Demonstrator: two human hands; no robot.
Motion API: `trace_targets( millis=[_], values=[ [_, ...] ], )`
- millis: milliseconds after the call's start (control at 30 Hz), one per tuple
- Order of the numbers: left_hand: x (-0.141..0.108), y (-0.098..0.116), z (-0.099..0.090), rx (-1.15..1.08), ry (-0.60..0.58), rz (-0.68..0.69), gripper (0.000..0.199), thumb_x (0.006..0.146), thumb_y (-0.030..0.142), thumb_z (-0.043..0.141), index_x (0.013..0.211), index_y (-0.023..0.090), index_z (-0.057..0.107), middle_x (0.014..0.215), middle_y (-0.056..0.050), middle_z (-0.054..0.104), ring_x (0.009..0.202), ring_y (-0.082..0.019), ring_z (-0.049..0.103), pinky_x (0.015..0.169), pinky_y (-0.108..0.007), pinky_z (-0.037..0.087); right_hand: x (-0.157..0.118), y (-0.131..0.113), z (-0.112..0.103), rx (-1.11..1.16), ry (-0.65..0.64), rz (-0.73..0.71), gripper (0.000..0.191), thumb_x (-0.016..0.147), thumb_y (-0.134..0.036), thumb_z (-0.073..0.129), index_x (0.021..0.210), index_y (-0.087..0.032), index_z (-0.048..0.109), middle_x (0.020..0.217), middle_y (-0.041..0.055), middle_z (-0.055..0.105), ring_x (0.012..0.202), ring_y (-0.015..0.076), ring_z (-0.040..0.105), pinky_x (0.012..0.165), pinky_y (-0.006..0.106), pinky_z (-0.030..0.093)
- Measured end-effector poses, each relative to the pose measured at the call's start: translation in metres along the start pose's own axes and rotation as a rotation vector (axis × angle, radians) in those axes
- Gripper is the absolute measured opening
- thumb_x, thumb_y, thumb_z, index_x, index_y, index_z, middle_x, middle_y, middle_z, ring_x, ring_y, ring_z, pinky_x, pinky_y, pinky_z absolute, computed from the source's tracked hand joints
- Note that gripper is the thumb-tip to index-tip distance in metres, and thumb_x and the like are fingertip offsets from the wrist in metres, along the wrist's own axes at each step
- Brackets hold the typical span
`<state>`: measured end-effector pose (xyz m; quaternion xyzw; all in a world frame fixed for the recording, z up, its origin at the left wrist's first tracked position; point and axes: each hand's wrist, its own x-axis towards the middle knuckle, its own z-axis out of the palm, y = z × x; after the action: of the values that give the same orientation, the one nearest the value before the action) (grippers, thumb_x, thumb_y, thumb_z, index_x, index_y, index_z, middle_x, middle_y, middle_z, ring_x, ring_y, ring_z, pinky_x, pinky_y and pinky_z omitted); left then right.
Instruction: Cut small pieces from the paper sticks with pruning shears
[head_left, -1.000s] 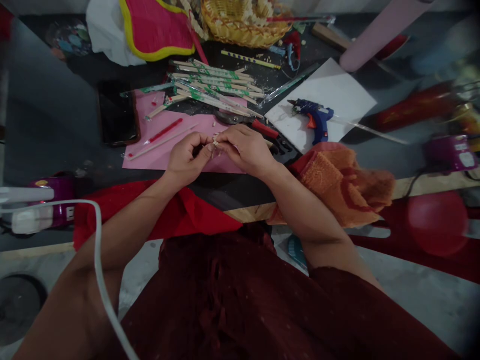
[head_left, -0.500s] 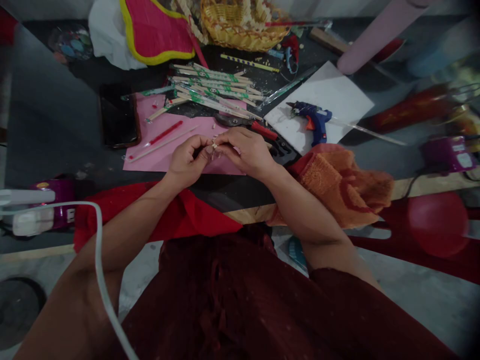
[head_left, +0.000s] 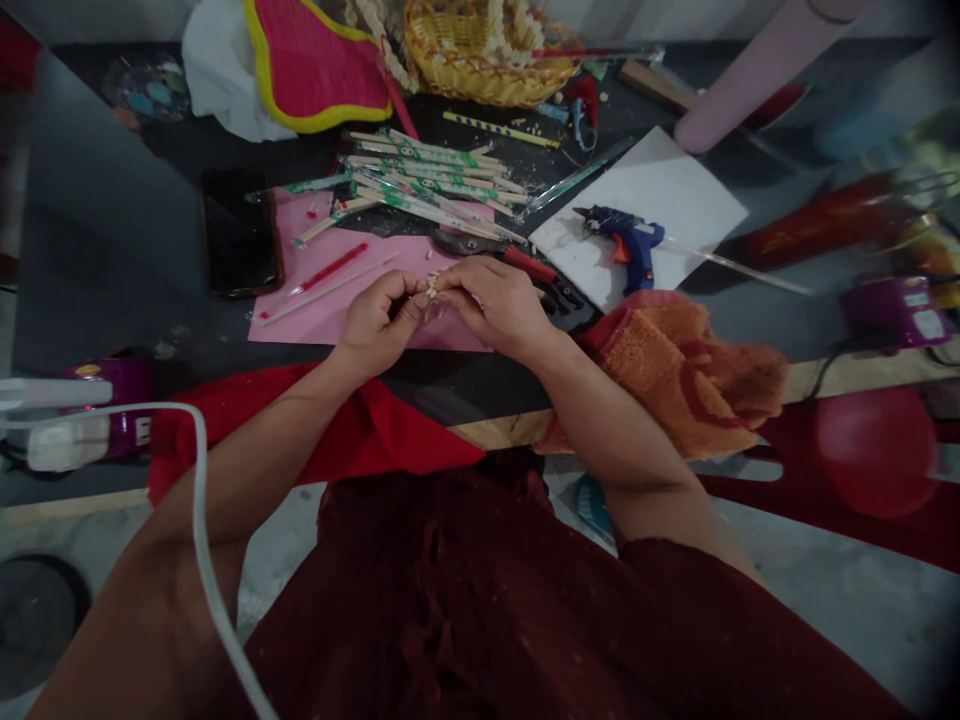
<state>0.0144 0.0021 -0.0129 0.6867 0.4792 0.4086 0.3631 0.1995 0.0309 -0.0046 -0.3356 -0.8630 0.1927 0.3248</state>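
Both hands meet over the front of a pink sheet (head_left: 315,310). Between their fingertips is a cluster of small pale wooden pieces (head_left: 433,287), partly covered by the fingers. My left hand (head_left: 381,318) pinches it from the left with thumb and forefinger. From the right, my right hand (head_left: 495,305) closes on the same cluster. Pliers with a red handle (head_left: 529,262) lie just behind my right hand. A red stick (head_left: 330,268) and a thin pale stick (head_left: 337,285) rest on the sheet left of the hands.
Behind the hands lie several paper-wrapped chopsticks (head_left: 435,180). A blue glue gun (head_left: 637,245) sits on a white board (head_left: 694,180) at right, near an orange cloth (head_left: 675,370). At left is a phone (head_left: 240,232); a wicker basket (head_left: 487,75) stands at the back. A white cable (head_left: 201,520) crosses my left arm.
More of the pale cluster shows between the fingertips, with slight finger movement. Both hands stay in nearly the same place, and the view shifts very slightly.
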Motion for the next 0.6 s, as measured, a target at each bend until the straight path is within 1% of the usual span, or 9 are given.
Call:
trace_targets(
  millis=[100, 233, 367, 600],
  values=[
    [-0.0001, -0.0013, -0.0008, 0.042, -0.007, 0.024, 0.027, 0.088, 0.044, 0.05, 0.085, 0.018, 0.059, 0.075, -0.002, 0.062, 0.065, -0.012, 0.053, 0.062, -0.024, 0.042, -0.0001, 0.0006, 0.0003, 0.004, -0.012, 0.008, 0.023, 0.095, -0.032, 0.043, 0.094, -0.018, 0.061, 0.092, 0.0047, 0.066, 0.09, 0.0165, 0.059, 0.084, 0.032, 0.045],
    [0.0004, -0.0009, -0.0021, 0.124, 0.006, 0.069, 0.022, 0.088, 0.038, 0.051, 0.085, 0.018, 0.059, 0.076, -0.002, 0.061, 0.065, -0.012, 0.052, 0.061, -0.024, 0.041, -0.0006, 0.0023, 0.0018, 0.016, 0.004, 0.009, 0.021, 0.094, -0.03, 0.044, 0.093, -0.018, 0.061, 0.091, 0.0036, 0.066, 0.089, 0.016, 0.06, 0.083, 0.031, 0.045],
    [0.0002, 0.0005, -0.0026, 0.198, 0.023, 0.09, 0.019, 0.088, 0.034, 0.05, 0.084, 0.017, 0.058, 0.077, -0.002, 0.061, 0.068, -0.013, 0.054, 0.063, -0.025, 0.042, -0.0007, 0.002, 0.0015, 0.032, 0.023, -0.023, 0.017, 0.092, -0.028, 0.047, 0.093, -0.018, 0.061, 0.09, 0.0034, 0.066, 0.087, 0.016, 0.06, 0.081, 0.03, 0.045],
    [0.0006, -0.0031, -0.0019, 0.307, -0.004, 0.154, 0.011, 0.086, 0.027, 0.052, 0.086, 0.018, 0.059, 0.08, -0.002, 0.062, 0.076, -0.015, 0.057, 0.07, -0.028, 0.045, -0.0005, -0.0018, 0.0028, 0.001, 0.017, 0.0, 0.014, 0.089, -0.027, 0.048, 0.086, -0.018, 0.058, 0.08, 0.0021, 0.063, 0.075, 0.014, 0.057, 0.07, 0.027, 0.042]
  ],
)
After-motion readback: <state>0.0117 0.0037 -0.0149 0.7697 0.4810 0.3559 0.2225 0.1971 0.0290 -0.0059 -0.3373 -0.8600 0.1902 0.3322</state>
